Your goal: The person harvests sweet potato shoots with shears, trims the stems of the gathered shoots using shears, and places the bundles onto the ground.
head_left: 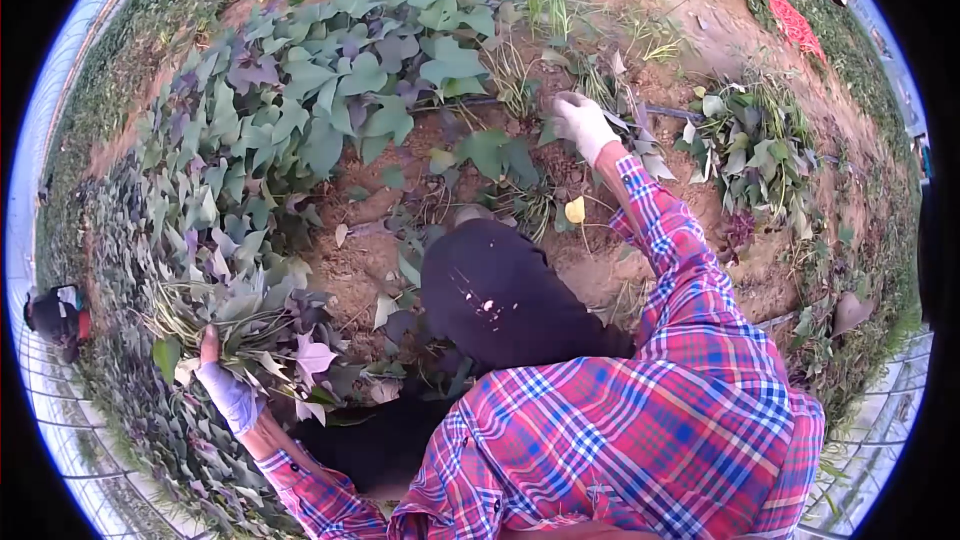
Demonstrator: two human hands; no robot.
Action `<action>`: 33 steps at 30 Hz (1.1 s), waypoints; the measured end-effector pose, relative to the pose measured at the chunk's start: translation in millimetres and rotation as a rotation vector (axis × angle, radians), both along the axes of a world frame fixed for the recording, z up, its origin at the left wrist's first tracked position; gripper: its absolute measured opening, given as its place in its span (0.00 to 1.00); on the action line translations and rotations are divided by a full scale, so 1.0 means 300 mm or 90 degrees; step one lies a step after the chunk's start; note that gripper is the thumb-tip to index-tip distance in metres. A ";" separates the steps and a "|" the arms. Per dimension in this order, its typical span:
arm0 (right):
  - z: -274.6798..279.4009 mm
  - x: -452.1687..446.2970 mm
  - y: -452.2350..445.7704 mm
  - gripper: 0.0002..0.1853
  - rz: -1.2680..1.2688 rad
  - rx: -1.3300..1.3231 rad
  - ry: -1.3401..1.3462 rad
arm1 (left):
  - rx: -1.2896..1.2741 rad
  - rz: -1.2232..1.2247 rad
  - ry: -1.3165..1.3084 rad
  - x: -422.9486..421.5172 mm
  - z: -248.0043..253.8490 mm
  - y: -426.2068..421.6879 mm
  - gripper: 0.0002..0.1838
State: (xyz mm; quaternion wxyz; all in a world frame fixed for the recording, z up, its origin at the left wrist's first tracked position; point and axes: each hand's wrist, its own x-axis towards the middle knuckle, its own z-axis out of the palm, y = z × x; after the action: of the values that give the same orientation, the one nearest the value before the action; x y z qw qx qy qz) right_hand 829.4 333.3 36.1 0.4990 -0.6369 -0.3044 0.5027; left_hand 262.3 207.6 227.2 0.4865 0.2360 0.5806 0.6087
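My left hand [228, 387], in a pale covering that leaves the thumb bare, is closed round a bundle of leafy vine cuttings [240, 325] at the lower left. Long green stems and green and purplish leaves stick out of the bundle. My right hand [582, 122], in a white glove, is at the upper middle, low over the plants beside a dark hose [670, 112]. Its fingers are bent down among leaves and stems, and their tips are hidden. Whether it grips anything does not show.
Dense leafy vines [330, 90] cover the left and upper left. A heap of cut vines [755, 145] lies at the right on brown soil. Red netting [792, 22] lies at the upper right. A dark-clothed person [58, 320] is at the far left. My dark-trousered knee [500, 290] is in the centre.
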 end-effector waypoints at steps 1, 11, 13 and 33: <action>-0.019 0.019 -0.046 0.20 -0.090 -0.060 0.053 | -0.013 -0.004 0.023 0.002 -0.010 0.006 0.21; -0.300 0.021 0.252 0.35 -0.047 -0.003 -0.388 | -0.022 -0.025 0.030 0.149 -0.014 0.048 0.19; -0.238 -0.036 0.263 0.47 -0.001 -0.075 -0.443 | -0.031 -0.012 0.043 0.133 -0.037 0.052 0.19; 0.457 -0.357 -0.190 0.33 0.324 0.282 -0.393 | 0.057 -0.349 0.256 0.533 -0.036 0.359 0.19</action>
State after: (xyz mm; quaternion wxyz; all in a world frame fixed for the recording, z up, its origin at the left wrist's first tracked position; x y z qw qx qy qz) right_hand 722.4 276.4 173.2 0.3698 -0.5400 -0.6855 0.3189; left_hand 422.2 315.2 216.4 0.4970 0.5195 0.5528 0.4213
